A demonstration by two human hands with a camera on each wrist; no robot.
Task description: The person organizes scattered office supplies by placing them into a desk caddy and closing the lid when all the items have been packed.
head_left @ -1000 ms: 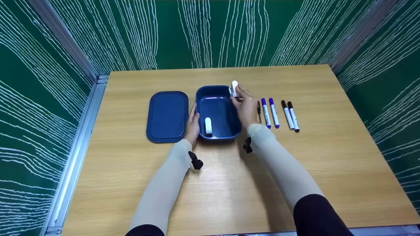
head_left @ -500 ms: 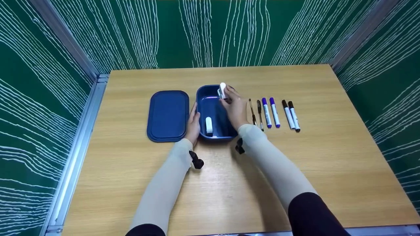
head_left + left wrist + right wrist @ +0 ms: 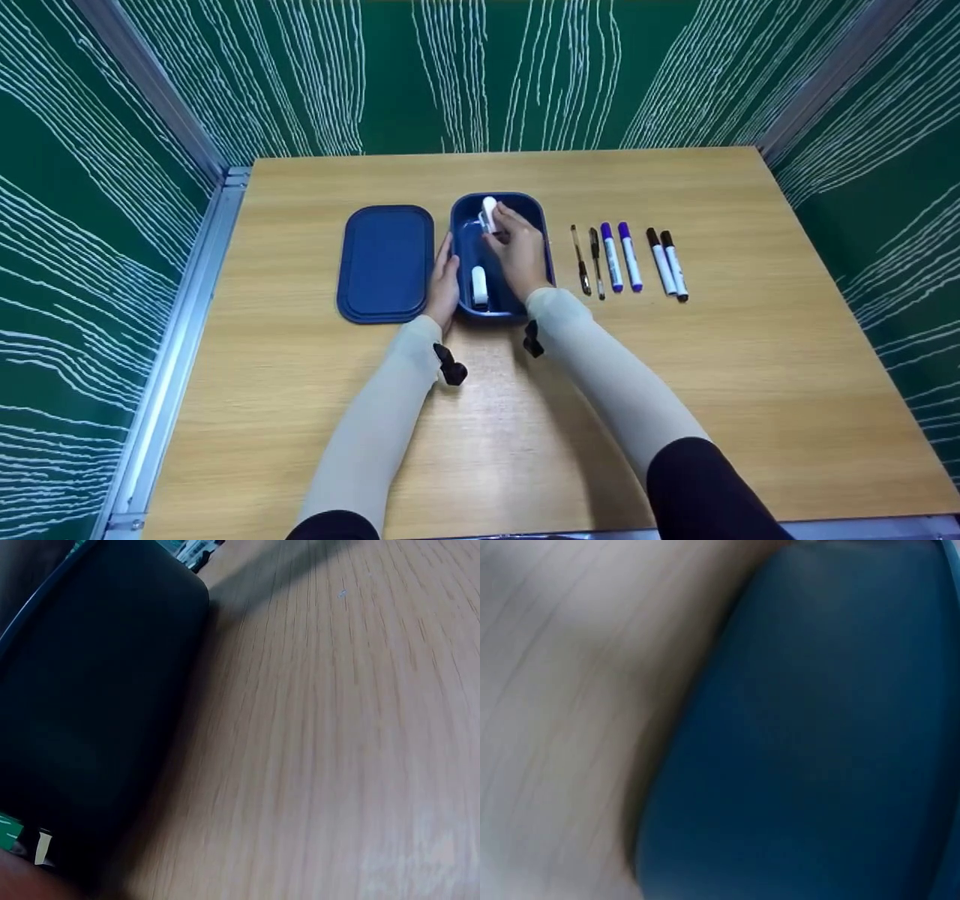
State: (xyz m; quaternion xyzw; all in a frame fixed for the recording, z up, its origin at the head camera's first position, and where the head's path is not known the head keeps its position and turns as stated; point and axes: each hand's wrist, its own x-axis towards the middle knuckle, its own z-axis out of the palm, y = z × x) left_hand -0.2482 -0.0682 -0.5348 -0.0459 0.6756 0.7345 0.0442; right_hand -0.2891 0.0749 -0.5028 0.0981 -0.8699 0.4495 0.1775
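A deep blue plastic box [image 3: 551, 259] stands uncovered on the table. My left hand [image 3: 442, 289] lies along its left wall, fingers straight and thumb at the rim. Over the inside of the box, my right hand [image 3: 521, 251] pinches a small white stapler-like object [image 3: 490, 214] near the far left part. A similar white piece [image 3: 479, 283] lies on the box floor at the near left corner. Both wrist views are filled mostly by the outer walls of the box [image 3: 97, 690], and the held object does not show there.
The flat blue lid [image 3: 386, 262] lies left of the box. To the right lie two slim pens [image 3: 580, 259], two purple-capped markers [image 3: 611, 256] and two black-capped markers [image 3: 661, 262]. Green walls [image 3: 405, 82] with white streaks border the table [image 3: 750, 375].
My right hand has carried the white stapler-like object leftward from the box's right rim to over its inside, uncovering the slim pens. My left hand stays at the box wall.
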